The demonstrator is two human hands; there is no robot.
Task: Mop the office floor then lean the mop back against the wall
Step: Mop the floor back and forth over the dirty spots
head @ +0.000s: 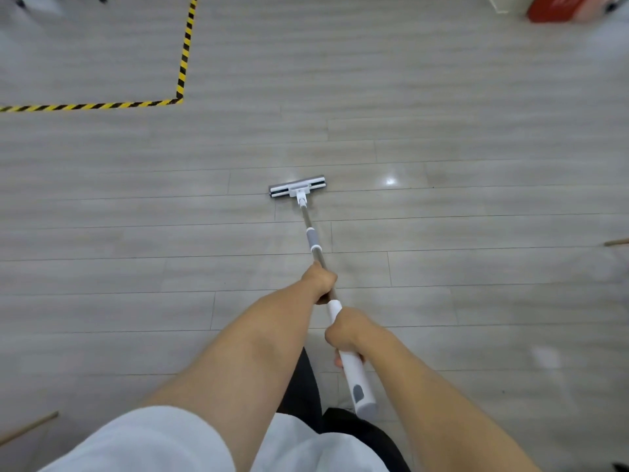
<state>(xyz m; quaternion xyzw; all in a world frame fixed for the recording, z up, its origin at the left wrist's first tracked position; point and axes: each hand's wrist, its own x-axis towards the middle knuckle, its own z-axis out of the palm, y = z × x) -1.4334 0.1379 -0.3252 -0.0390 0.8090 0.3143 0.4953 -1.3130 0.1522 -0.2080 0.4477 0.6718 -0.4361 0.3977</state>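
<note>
A flat mop with a white and grey head point(297, 186) rests on the grey plank floor point(442, 267) ahead of me. Its metal pole point(315, 240) runs back toward me and ends in a white handle. My left hand point(320, 281) is wrapped around the pole further down. My right hand point(345, 332) grips the white handle nearer my body. The handle's grey end sticks out below my right hand.
Yellow-and-black hazard tape point(180, 80) marks a corner on the floor at the upper left. A red object point(561, 8) sits at the top right edge. Thin wooden sticks show at the lower left point(30, 427) and right edges point(616, 242).
</note>
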